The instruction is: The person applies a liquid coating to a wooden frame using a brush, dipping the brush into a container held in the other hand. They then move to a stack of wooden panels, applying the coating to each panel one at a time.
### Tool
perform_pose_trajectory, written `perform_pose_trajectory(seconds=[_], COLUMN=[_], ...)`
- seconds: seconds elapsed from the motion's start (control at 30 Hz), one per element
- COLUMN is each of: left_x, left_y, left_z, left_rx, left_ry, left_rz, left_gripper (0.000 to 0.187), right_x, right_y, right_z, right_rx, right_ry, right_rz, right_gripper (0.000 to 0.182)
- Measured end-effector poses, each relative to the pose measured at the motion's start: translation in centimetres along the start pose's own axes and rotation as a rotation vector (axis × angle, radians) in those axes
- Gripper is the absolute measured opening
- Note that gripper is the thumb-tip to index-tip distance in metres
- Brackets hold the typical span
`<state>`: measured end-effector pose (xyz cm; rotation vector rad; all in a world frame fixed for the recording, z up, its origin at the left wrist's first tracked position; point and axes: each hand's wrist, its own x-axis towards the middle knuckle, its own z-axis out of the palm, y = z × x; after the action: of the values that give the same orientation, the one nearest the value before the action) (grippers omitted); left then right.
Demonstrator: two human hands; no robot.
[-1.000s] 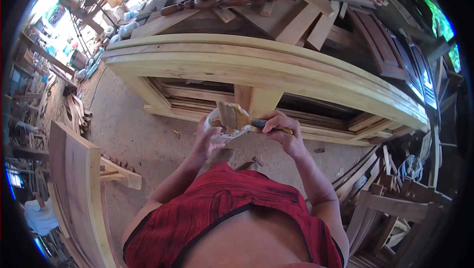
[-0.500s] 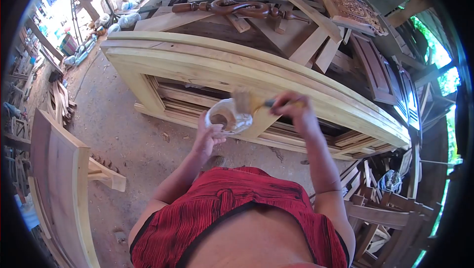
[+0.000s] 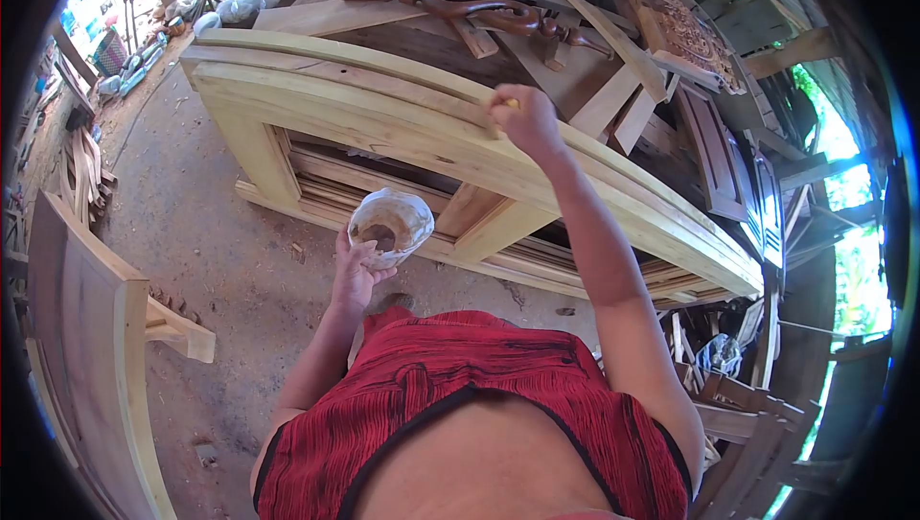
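Note:
My left hand [image 3: 356, 269] grips a whitish plastic container [image 3: 414, 223] from below, its mouth tipped toward me and brownish liquid or residue inside. My right hand [image 3: 526, 117] is closed round a paintbrush [image 3: 496, 115], with the bristles down at the top edge of a pale wooden frame [image 3: 345, 108]. Most of the brush is hidden by the fist. The frame stands on its long side in front of me, with other frames stacked behind it and openings in its face.
Behind the frame lie a turned, carved dark-wood piece [image 3: 479, 10], loose planks [image 3: 613, 98] and a carved panel [image 3: 676, 31]. A wooden panel [image 3: 91, 328] stands at the left on the dusty floor [image 3: 240, 347]. Wooden chair-like parts [image 3: 747, 419] are at lower right.
My right hand has carried the paintbrush away from the container, up and forward to the frame's top edge. My left hand and the container have shifted left and a little lower.

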<state>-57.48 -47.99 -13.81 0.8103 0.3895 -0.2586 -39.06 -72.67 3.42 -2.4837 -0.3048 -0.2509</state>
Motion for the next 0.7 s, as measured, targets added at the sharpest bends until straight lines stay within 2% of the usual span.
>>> perform_pose_trajectory(seconds=[0.03, 0.07, 0.13, 0.17, 0.3, 0.43, 0.53, 0.63, 0.7], left_x=[0.2, 0.4, 0.6, 0.8, 1.3, 1.9, 2.6, 3.1, 3.3], left_y=[0.0, -0.1, 0.0, 0.0, 0.1, 0.3, 0.5, 0.6, 0.6], left_z=[-0.1, -0.1, -0.2, -0.1, -0.2, -0.5, -0.2, 0.2, 0.6], left_rx=[-0.007, -0.009, -0.01, -0.018, -0.012, 0.023, 0.044, 0.033, 0.024], left_ry=[0.001, 0.005, 0.011, 0.012, 0.001, 0.014, 0.018, -0.035, -0.03], left_rz=[0.002, -0.004, -0.007, -0.018, -0.047, -0.088, -0.094, -0.106, -0.113], left_gripper=[0.081, 0.08, 0.08, 0.08, 0.08, 0.08, 0.082, 0.082, 0.081], right_x=[1.1, 1.7, 2.6, 2.5, -1.3, -7.6, -10.6, -10.3, -8.2], right_y=[-1.0, -1.3, -1.8, -1.2, 6.6, 18.9, 21.0, 24.0, 24.1], right_z=[0.5, 0.4, 0.7, 0.5, -4.4, -15.3, -21.1, -20.1, -16.8], right_rx=[0.213, 0.21, 0.819, 0.819, 0.972, 0.772, 0.374, -0.023, -0.312], right_ry=[-0.107, -0.113, -0.21, -0.21, -0.081, 0.032, 0.223, 0.329, 0.228], right_rz=[0.077, 0.072, 0.32, 0.322, 0.685, 0.837, 0.901, 0.832, 0.759], right_gripper=[0.01, 0.01, 0.01, 0.01, 0.022, 0.026, 0.022, 0.01, 0.016])
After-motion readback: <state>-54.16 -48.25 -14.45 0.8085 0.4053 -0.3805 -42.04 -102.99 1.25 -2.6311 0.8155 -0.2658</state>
